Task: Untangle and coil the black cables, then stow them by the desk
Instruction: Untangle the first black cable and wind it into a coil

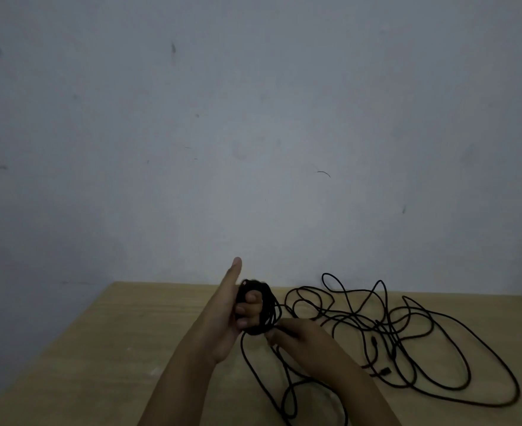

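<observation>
Right hand (293,336) seemingly pinching black cable (407,333), left hand (232,305) gripping its coil (267,305), rest tangled on desk (115,348)

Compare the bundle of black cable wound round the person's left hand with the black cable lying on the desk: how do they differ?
The wound bundle is tight and compact; the loose cable sprawls in wide, crossing loops. The bundle is held up off the desk round the left hand; the loose cable lies flat on the desk. The right hand pinches a strand just below the bundle. Both are thin and black.
</observation>
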